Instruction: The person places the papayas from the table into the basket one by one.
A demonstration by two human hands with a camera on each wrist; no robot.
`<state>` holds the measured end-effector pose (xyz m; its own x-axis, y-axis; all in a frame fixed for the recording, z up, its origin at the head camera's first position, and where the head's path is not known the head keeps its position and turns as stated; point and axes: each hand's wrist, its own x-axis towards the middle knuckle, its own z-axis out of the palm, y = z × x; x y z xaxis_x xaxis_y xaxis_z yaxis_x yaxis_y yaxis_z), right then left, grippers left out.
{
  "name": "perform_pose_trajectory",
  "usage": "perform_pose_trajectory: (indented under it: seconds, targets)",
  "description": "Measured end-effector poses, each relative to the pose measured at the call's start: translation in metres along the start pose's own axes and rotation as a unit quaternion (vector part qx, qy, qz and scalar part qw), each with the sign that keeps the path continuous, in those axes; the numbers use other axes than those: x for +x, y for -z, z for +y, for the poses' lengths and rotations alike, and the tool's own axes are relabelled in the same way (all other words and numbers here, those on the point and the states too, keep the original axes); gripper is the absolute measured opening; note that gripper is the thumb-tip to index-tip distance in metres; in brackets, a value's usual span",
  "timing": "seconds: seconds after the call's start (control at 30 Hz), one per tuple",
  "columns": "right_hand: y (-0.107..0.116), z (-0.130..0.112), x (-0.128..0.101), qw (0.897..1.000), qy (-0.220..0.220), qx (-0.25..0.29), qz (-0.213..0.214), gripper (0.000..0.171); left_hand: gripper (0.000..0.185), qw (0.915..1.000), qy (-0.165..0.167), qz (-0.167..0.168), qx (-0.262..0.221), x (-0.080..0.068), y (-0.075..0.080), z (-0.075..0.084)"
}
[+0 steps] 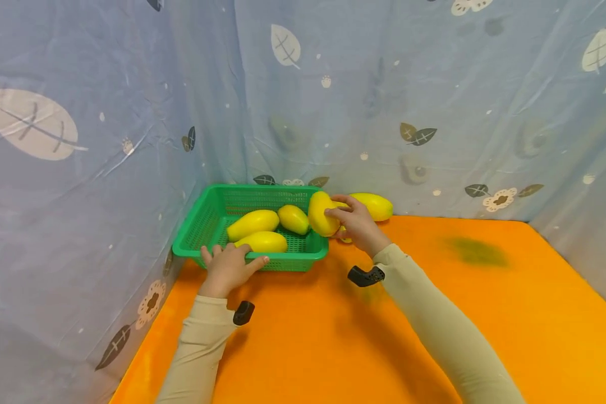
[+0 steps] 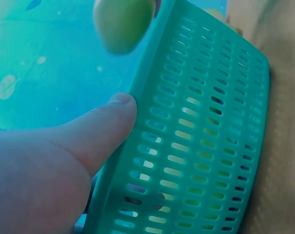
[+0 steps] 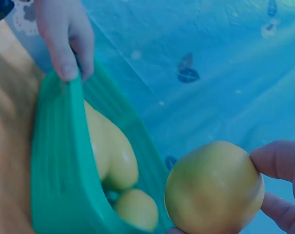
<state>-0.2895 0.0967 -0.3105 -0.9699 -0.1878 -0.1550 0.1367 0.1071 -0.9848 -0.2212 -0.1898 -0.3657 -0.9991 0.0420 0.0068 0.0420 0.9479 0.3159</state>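
the right hand (image 1: 356, 221) grips a yellow mango (image 1: 322, 213) at the green basket (image 1: 202, 216)'s right rim, mid-placement. the left hand (image 1: 228, 266) holds the near rim, thumb hooked. next it needs lowering among the three inside.

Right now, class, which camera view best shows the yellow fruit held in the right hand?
The head view: the held fruit appears whole, gripped by the right hand over the green basket rim. The right wrist view shows only its rounded end; the left wrist view shows one blurred tip.
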Motion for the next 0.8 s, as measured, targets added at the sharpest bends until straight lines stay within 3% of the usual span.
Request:
perform_pose_trajectory:
  seconds: [0.33,0.53,0.8]
  targets:
    - [-0.041,0.009,0.01,0.999,-0.014,-0.027,-0.032,0.058,0.066,1.0,0.005,0.005,0.005,0.001,-0.001,0.0]
    - [-0.047,0.011,0.007,0.997,-0.012,-0.066,-0.034,0.059,0.066,0.9999,0.006,0.006,0.008,0.001,-0.001,0.001]
    - [-0.046,0.016,0.005,0.998,-0.002,-0.052,-0.039,0.059,0.065,0.9999,0.007,0.011,0.002,-0.001,0.0,0.001]
